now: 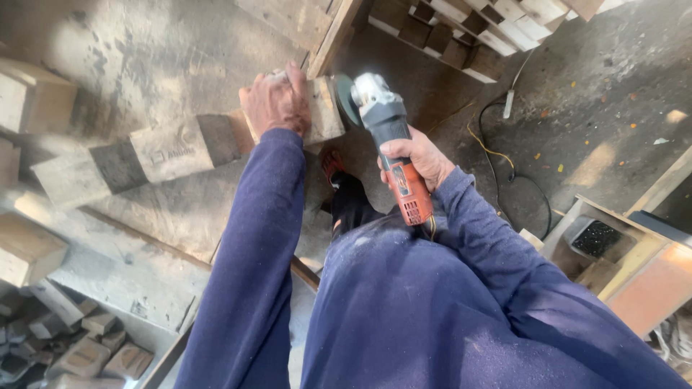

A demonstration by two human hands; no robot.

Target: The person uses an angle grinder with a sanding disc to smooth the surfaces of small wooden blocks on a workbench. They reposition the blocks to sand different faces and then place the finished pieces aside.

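The left hand [277,101] lies palm-down on top of a long wooden beam [180,151], its fingers curled over the far edge so that the grip is clenched on the wood near the beam's right end. The beam rests on a dusty grey tabletop [144,65] and runs from the tabletop's left side toward its right edge, where its end pokes out past the edge. Dark stained bands and a pale printed patch mark its side.

The right hand [422,158] is wrapped tightly round the orange-red body of an angle grinder [386,137], the grip closed on the handle just behind the grey gear head. The grinder's dark disc [347,101] stands upright and sits against the end face of the beam, just beside the left hand's fingers. A yellow cord [486,148] and a black cable [530,184] trail over the floor [613,94] to the right.

Both arms wear dark blue sleeves, dusted pale with sawdust. A foot in a red sandal [331,164] shows below the beam's end.

Loose wooden blocks [29,97] lie along the tabletop's left edge, and small cut offcuts [79,346] are heaped near the lower left corner. Stacked wooden pallets [468,29] stand beyond the far right, and a wooden crate [620,252] stands on the floor to the right.
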